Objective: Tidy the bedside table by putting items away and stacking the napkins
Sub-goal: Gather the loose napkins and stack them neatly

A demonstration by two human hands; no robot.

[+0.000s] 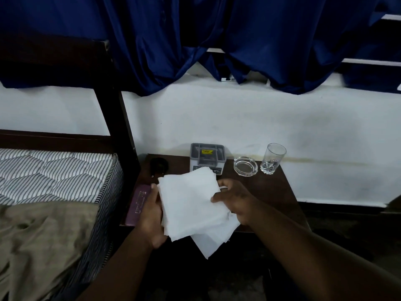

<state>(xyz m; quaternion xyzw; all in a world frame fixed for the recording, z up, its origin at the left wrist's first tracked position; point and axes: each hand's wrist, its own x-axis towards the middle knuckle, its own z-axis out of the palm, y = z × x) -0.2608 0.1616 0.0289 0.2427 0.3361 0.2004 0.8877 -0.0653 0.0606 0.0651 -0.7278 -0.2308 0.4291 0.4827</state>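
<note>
While both hands grip the napkins above the near table, left hand underneath, right hand pinching their right edge, stacking looks unfinished. 1 sheet hangs crooked below; the glass, ashtray and grey box stand at the far edge.

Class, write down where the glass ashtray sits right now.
In the head view, the glass ashtray sits toward the far right of the bedside table, between the grey box and the drinking glass.
</note>
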